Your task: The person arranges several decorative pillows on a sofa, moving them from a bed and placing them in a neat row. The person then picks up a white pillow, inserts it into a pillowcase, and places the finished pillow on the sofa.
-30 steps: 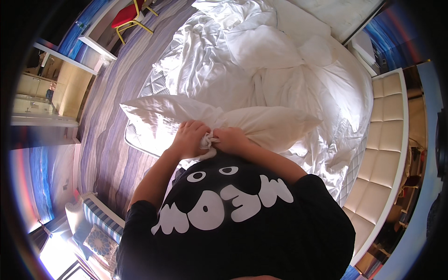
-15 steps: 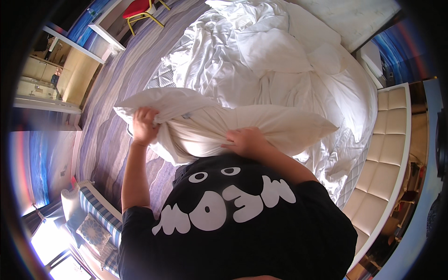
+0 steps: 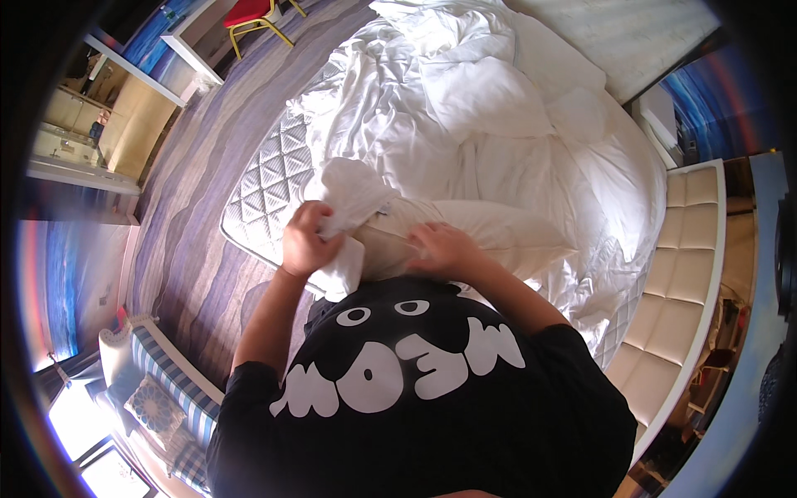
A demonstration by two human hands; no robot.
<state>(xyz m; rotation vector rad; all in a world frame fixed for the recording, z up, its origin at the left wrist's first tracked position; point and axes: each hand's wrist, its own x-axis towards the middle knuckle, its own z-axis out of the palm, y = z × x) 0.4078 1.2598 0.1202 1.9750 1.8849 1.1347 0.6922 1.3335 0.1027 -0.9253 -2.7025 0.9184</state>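
A white pillow point(image 3: 506, 228) lies across the near side of the bed, right in front of my body. Its white pillowcase point(image 3: 353, 187) is bunched up at the left end, with a small label beside the folds. My left hand point(image 3: 309, 242) is closed on the bunched pillowcase. Against the pillow's near side, my right hand point(image 3: 444, 251) has its fingers curled into the creased cloth. A cream-coloured stretch of the pillow shows between the two hands. Part of the pillowcase hangs down below my left hand.
Rumpled white bedding point(image 3: 390, 116) and another pillow point(image 3: 490, 95) cover the bed beyond. A bare quilted mattress corner point(image 3: 270, 178) shows at left. The padded headboard point(image 3: 672, 257) stands at right. A red chair point(image 3: 249, 12) is far left, a striped sofa point(image 3: 170, 365) near left.
My left hand has moved right, toward my right hand, and the pillowcase's left end has gathered into a bunch. The mattress corner has come into sight. My right hand has shifted slightly.
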